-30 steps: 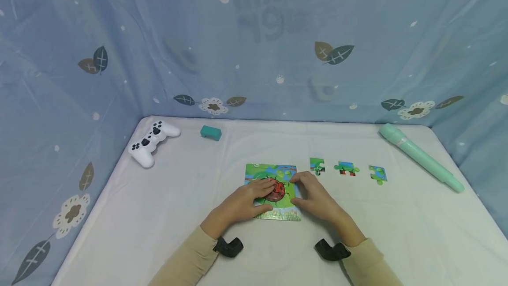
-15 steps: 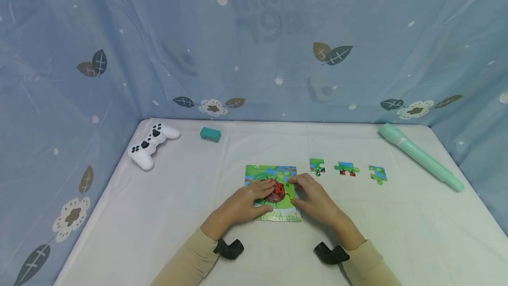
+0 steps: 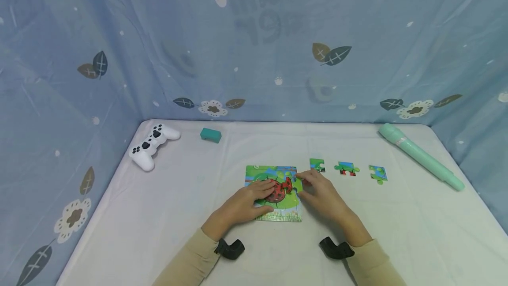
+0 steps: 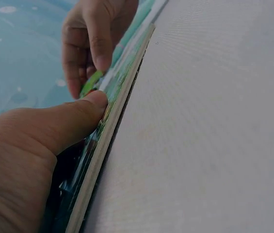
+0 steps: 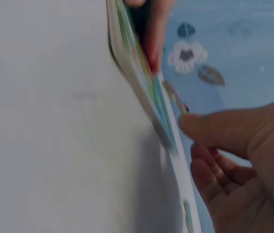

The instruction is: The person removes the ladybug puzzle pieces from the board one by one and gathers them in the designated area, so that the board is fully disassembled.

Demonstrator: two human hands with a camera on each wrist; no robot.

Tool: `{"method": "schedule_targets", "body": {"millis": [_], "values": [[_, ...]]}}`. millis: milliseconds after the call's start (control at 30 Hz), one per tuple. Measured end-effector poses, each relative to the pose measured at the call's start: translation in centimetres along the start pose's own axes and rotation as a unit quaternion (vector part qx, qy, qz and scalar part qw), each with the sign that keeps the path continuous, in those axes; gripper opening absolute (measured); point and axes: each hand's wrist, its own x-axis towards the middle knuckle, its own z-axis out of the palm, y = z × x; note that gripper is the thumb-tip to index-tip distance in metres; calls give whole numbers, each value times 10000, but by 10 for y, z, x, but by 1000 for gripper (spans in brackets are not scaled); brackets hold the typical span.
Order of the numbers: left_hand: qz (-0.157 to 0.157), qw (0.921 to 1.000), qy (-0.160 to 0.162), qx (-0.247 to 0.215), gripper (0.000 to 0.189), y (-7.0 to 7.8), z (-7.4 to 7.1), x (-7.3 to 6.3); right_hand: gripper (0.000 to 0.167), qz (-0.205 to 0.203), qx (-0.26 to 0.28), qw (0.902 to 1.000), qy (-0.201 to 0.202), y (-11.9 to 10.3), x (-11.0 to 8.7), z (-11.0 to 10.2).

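A square ladybug jigsaw board (image 3: 278, 216) lies on the white table in front of me. My left hand (image 3: 243, 202) rests on its left part, fingers stretched over the red ladybug and thumb near the lower edge. In the left wrist view the left thumb (image 4: 78, 119) lies along the board's edge. My right hand (image 3: 323, 197) pinches a jigsaw piece (image 3: 292, 186), green with a red ladybug part, between thumb and fingers at the board's right side. In the right wrist view this jigsaw piece (image 5: 174, 96) is seen edge-on, raised above the board.
Three loose jigsaw pieces, a left one (image 3: 316, 164), a middle one (image 3: 347, 168) and a right one (image 3: 378, 174), lie right of the board. A green microphone-shaped tube (image 3: 420, 156) lies far right. A white game controller (image 3: 152, 144) and a teal block (image 3: 211, 134) are at back left.
The right hand has drawn back slightly to the right, and the pinched piece has come with it, shifted and tilted off the picture. The left hand has stayed on the board.
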Motion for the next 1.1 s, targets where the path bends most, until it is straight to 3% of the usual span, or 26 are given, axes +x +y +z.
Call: {"method": "schedule_targets", "body": {"millis": [233, 433, 700, 833, 1100], "values": [[54, 9999, -18, -148, 58, -1, 1, 1, 46, 348, 53, 9993, -151, 16, -7, -24], [137, 9999, -30, -85, 58, -2, 2, 2, 45, 568, 12, 9984, -1, 38, -23, -54], [122, 9999, 49, -96, 58, -1, 1, 0, 46, 909, -331, 9952, 172, 71, -60, -103], [67, 9999, 91, -91, 58, -1, 1, 0, 47, 1141, -155, 9930, 246, 91, -83, -122], [18, 9999, 55, -161, 58, -2, 1, 0, 51, 1785, 121, 9833, 333, 121, -115, -134]]}}
